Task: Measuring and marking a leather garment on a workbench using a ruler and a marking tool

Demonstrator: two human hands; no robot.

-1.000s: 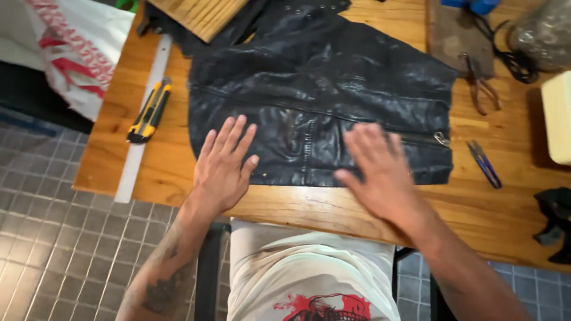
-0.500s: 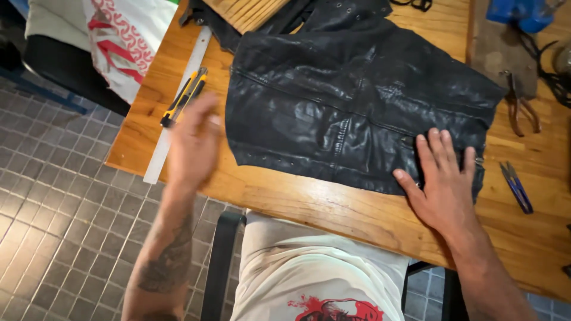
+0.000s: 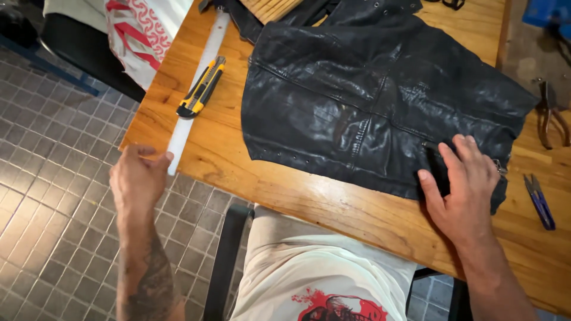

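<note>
Nearest the camera, the person's lap in a pale printed shirt sits at 6 o'clock, over the black frame of a chair. The left hand hangs at 9 o'clock, off the table's near-left corner, fingers curled loosely around the near end of a long white ruler; whether it truly grips the ruler I cannot tell. The right hand lies at 3 o'clock, open and flat, pressing on the lower right edge of a black leather jacket.

The jacket is spread across the middle of the wooden table, reaching toward 12 o'clock. A yellow-and-black utility knife lies on the ruler at 10 o'clock. Small blue-handled snips rest at 3 o'clock, just beside the right hand, with dark pliers farther off at 2 o'clock. A slatted wooden piece sits at 12 o'clock.

The floor is small grey-brown square tile. A white cloth with red pattern hangs at 11 o'clock.
</note>
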